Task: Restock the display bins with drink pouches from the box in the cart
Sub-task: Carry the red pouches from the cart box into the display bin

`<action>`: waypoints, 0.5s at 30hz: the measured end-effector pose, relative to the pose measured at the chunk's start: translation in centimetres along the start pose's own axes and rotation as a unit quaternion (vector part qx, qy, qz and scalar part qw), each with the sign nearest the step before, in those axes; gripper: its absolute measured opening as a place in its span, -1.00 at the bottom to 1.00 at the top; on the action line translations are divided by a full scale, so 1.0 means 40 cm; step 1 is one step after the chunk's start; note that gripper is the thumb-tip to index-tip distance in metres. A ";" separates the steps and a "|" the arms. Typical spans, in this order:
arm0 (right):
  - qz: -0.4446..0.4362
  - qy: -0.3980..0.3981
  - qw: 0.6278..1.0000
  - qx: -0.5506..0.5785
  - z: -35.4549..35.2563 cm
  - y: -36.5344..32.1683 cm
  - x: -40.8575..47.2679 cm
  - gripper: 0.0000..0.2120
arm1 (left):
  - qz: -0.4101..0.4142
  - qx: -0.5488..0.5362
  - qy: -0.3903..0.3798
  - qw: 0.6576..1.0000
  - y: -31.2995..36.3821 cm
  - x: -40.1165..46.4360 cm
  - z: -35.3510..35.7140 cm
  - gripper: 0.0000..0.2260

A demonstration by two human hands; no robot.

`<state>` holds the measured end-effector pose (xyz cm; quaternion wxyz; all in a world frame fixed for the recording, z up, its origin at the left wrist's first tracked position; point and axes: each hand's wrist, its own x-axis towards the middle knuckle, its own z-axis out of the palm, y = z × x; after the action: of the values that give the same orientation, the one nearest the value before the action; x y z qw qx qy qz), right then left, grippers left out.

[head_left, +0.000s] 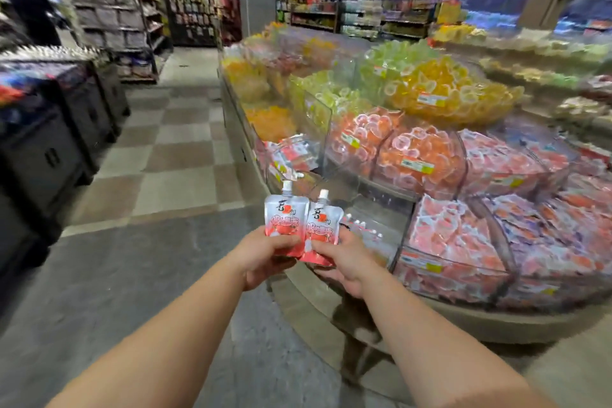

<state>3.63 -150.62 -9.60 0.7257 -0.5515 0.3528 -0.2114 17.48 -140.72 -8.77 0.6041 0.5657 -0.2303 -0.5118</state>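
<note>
The left hand [265, 255] and right hand [344, 262] each pinch the lower edge of a red-and-silver foil drink pouch with a white spout, left pouch [285, 219] and right pouch [323, 225], thumbs in front, spouts upright, likely for tidy placing. Just beyond the fingertips lies the clear acrylic display bin [298, 156] holding matching pouches, probably their destination. Farther off, bins of orange and yellow jelly cups [440, 89].

a shop: stocked shelves [116, 26] and candy-filled display bins [430, 149].
</note>
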 end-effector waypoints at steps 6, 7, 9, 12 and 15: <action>-0.009 -0.043 0.998 -0.038 -0.004 -0.117 0.333 -0.67 | 0.024 -0.027 0.018 0.999 0.125 0.254 -0.065 -0.67; -0.014 -0.053 0.998 -0.039 -0.001 -0.141 0.389 -0.67 | 0.034 -0.032 0.025 0.999 0.149 0.293 -0.077 -0.66; -0.030 -0.077 0.995 -0.062 0.021 -0.177 0.495 -0.64 | 0.050 -0.044 0.049 0.997 0.190 0.353 -0.111 -0.65; -0.028 -0.122 0.987 -0.104 0.094 -0.193 0.622 -0.61 | 0.053 -0.053 0.080 0.994 0.229 0.418 -0.199 -0.68; -0.010 -0.148 0.984 -0.101 0.189 -0.205 0.736 -0.68 | 0.057 -0.050 0.106 0.991 0.274 0.486 -0.318 -0.68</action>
<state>29.39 -168.66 -8.95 0.7086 -0.6504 0.2555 -0.0981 39.50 -153.91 -7.79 0.6811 0.5715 -0.1709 -0.4246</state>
